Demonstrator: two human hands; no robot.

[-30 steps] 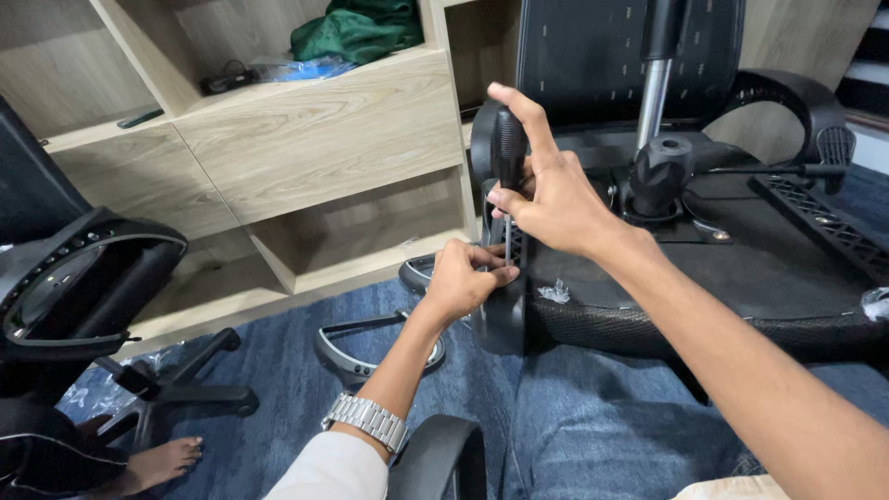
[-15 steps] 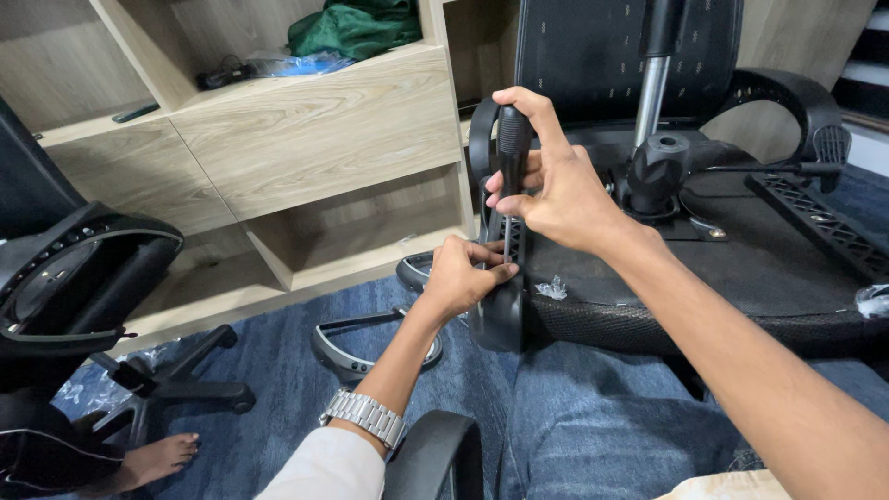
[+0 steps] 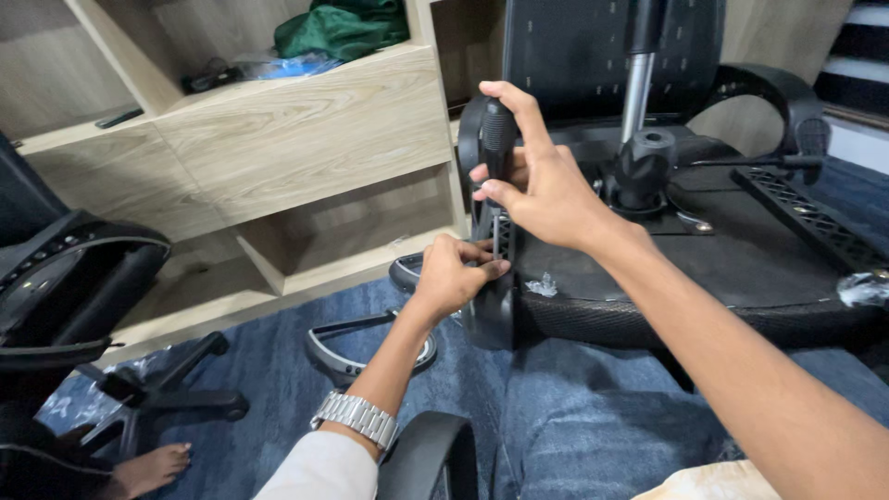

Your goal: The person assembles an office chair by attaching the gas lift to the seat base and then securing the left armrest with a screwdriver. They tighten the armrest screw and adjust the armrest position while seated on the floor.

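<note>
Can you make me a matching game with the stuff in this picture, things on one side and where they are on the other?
Things:
1. green cloth
2. silver wristwatch
3. black screwdriver handle
4. bare foot

Places:
A. in the right hand
B. on the blue carpet at the bottom left
C. on the wooden shelf at the top
D. on the arm of the left hand

Pairs: 1-C, 2-D, 3-A, 4-B
</note>
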